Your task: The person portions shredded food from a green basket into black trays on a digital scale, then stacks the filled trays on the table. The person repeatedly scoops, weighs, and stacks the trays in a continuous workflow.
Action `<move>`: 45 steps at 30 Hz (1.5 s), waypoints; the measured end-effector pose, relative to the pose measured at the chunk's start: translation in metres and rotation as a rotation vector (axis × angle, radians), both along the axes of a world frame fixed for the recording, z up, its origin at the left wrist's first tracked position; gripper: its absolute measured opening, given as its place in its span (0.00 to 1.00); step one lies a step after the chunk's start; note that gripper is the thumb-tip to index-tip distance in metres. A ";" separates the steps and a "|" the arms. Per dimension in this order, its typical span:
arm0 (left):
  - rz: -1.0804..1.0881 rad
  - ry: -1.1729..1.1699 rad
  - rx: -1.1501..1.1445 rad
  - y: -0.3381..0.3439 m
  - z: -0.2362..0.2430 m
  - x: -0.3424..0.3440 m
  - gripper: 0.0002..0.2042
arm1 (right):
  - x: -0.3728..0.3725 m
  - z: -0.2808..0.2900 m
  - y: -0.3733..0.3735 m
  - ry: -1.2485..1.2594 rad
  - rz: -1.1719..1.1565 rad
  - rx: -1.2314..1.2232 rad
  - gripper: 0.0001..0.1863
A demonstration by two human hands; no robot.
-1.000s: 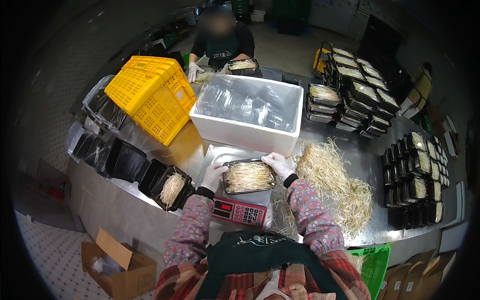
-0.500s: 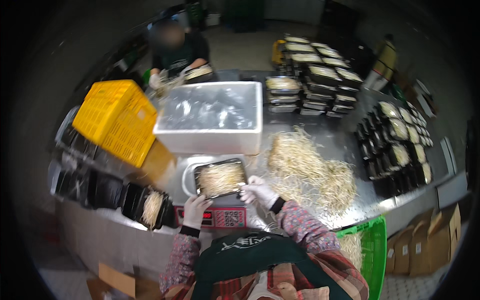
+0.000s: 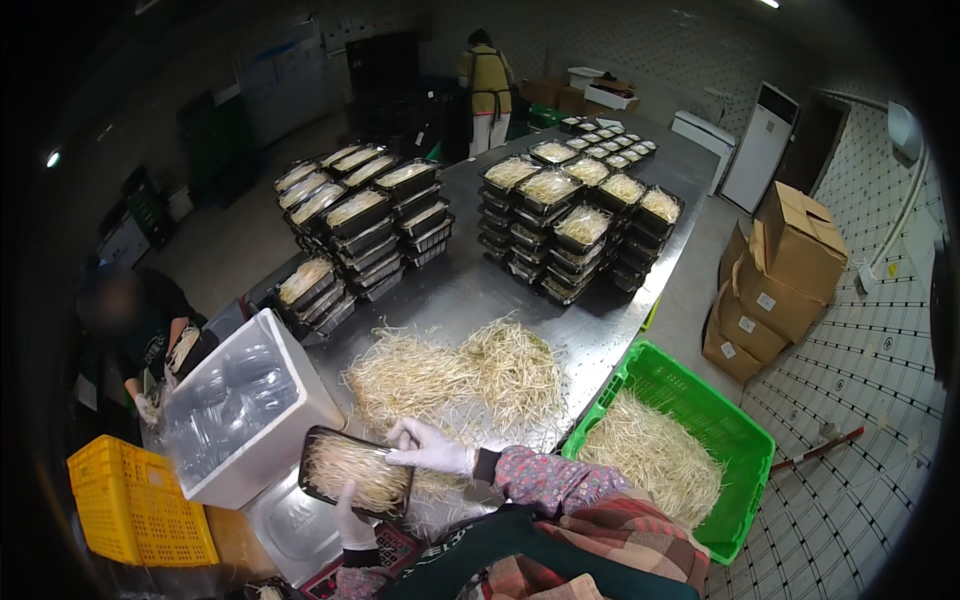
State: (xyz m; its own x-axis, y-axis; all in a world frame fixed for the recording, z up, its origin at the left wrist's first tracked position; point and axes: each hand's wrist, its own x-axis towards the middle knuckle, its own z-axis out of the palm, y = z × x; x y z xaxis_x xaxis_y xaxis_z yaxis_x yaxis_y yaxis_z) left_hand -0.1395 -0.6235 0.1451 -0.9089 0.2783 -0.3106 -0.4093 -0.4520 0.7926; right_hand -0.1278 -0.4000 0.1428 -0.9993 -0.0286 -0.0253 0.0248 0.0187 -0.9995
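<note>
A black plastic tray [image 3: 317, 434] filled with bean sprouts [image 3: 350, 470] is held up in front of me, tilted, over the scale. My left hand [image 3: 353, 522], in a white glove, grips its lower edge. At the tray's right side my right hand [image 3: 437, 448], also gloved, pinches the rim. Beneath it are the scale's silver pan [image 3: 290, 528] and red panel [image 3: 390, 556], partly covered by the tray and my left arm. Just beyond my right hand, loose bean sprouts [image 3: 420, 378] lie heaped on the metal table [image 3: 455, 285].
Stacks of filled trays [image 3: 360, 215] stand at the back left, with more stacks [image 3: 575, 225] farther right. A green crate [image 3: 745, 440] of sprouts is at my right. Left are a white foam box [image 3: 315, 400] of clear lids, a yellow crate [image 3: 140, 510] and a co-worker [image 3: 150, 330].
My view has swung right, bringing the green crate and wall into full sight. The filled tray, in both hands, now hangs tilted, with the scale pan showing beside it.
</note>
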 end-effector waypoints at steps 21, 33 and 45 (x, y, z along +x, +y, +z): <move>0.041 0.260 -0.237 0.037 0.000 -0.047 0.22 | -0.057 0.018 0.569 0.109 -1.651 -0.156 0.20; 0.938 0.305 -1.649 -0.230 -0.053 0.023 0.28 | -0.002 -0.050 0.363 0.249 -1.263 -0.250 0.24; 0.650 0.301 -2.061 -0.331 -0.127 0.122 0.10 | 0.032 -0.122 0.247 -0.056 -0.969 -0.169 0.16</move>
